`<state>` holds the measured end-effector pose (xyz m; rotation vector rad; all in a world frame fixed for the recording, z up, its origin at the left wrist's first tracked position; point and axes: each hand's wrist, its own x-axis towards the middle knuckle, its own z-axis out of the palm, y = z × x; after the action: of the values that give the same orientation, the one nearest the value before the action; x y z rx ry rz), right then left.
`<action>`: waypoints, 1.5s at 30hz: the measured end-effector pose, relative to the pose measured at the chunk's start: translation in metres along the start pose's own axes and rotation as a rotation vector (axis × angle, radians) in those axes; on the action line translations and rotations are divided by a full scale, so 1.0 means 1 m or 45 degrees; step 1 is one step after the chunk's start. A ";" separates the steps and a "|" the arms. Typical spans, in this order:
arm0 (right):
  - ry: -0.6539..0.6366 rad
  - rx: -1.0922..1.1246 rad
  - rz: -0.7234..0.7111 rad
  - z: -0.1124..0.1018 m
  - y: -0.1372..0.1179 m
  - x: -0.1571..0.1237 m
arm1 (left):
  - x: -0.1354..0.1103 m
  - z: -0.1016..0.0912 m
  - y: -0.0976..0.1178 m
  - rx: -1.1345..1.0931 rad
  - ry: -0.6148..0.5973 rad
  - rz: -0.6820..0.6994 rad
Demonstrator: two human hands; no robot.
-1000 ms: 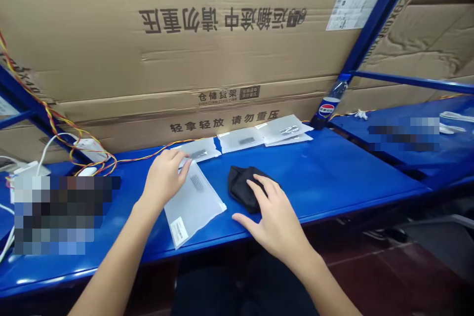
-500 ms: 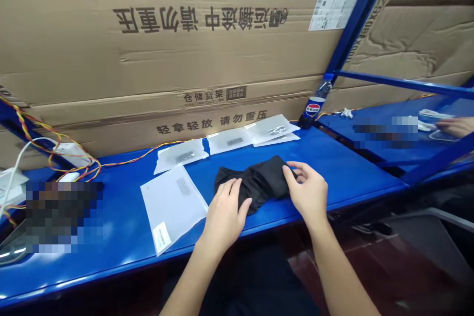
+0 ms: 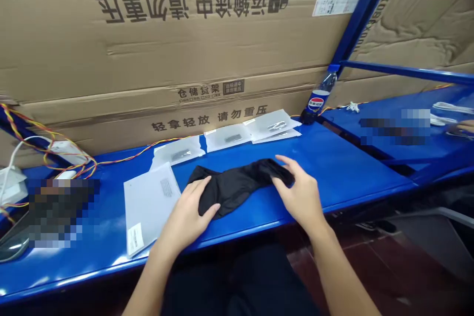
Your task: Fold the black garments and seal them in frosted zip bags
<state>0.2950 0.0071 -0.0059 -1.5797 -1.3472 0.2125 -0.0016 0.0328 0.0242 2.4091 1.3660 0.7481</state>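
A black piece of fabric [image 3: 237, 183] lies stretched out sideways on the blue bench [image 3: 333, 163]. My left hand [image 3: 187, 217] pinches its left end between thumb and fingers. My right hand [image 3: 299, 192] grips its right end, fingers curled over the cloth. A frosted plastic bag [image 3: 146, 207] with a white label lies flat just left of my left hand, untouched.
Three more frosted bags [image 3: 231, 137] lie in a row along the back of the bench. A Pepsi bottle [image 3: 318, 98] stands at the back right by the blue post. Coloured wires and white plugs [image 3: 62, 150] lie at the left. Large cardboard boxes [image 3: 185, 44] form the back wall.
My left hand left the plastic bag and went to the black fabric. Both hands then pulled the bunched fabric out wider, left end moving left. The view shifted slightly.
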 end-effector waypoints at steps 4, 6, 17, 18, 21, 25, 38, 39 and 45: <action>0.097 -0.011 0.326 -0.019 0.022 0.024 | 0.006 -0.019 -0.014 0.033 0.058 -0.156; 0.117 -0.059 0.284 -0.022 0.026 0.029 | 0.012 -0.021 -0.018 0.032 0.087 -0.253; 0.014 0.408 0.153 -0.027 0.018 0.019 | -0.002 -0.041 -0.014 -0.476 0.271 -0.152; -0.041 0.469 0.132 -0.036 0.022 0.014 | -0.011 -0.046 -0.012 -0.485 0.207 -0.090; -0.293 0.392 0.085 -0.065 0.037 -0.002 | -0.037 -0.059 -0.003 -0.384 -0.125 0.105; -0.310 0.132 -0.026 -0.082 0.041 -0.012 | -0.041 -0.059 0.008 -0.262 -0.199 0.225; -0.421 -0.210 -0.553 -0.035 0.033 0.021 | 0.031 -0.008 -0.007 0.257 -0.129 0.553; -0.409 -0.190 -0.544 -0.036 0.032 0.022 | 0.032 -0.012 -0.006 0.212 -0.124 0.547; -0.398 0.042 -0.255 -0.020 0.020 0.083 | 0.094 -0.039 -0.014 -0.074 -0.101 0.105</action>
<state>0.3519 0.0663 0.0256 -1.4120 -1.7240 0.3675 0.0065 0.1197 0.0787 2.4347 1.2051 0.6945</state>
